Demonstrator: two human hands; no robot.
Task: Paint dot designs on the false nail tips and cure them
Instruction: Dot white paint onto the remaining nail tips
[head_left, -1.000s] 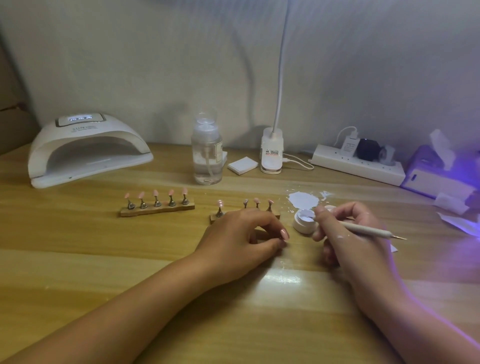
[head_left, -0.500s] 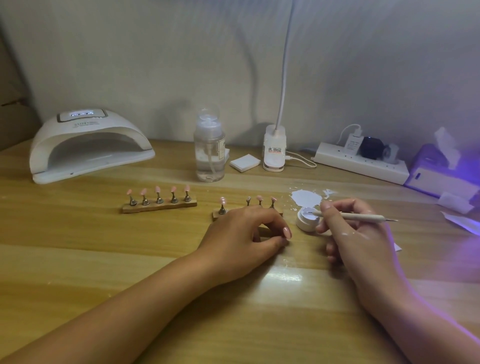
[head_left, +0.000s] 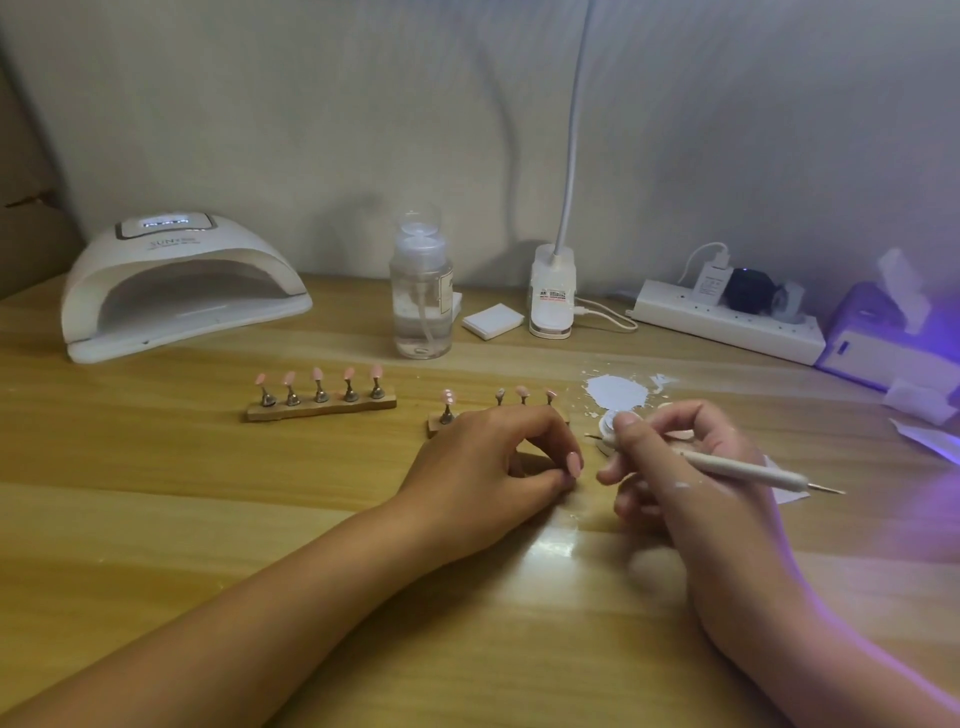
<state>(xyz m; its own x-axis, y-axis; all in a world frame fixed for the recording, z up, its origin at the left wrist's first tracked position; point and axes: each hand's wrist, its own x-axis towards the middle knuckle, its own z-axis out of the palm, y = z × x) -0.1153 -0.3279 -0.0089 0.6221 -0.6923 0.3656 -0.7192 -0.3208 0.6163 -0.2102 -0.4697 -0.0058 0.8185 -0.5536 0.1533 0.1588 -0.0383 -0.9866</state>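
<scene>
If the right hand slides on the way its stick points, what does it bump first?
Likely the left hand: its curled fingers sit just past the front tip of the right hand's dotting tool. Depth is unclear.

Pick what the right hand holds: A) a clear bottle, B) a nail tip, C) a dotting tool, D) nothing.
C: the right hand grips a white dotting tool, its thin metal end sticking out to the right.
</scene>
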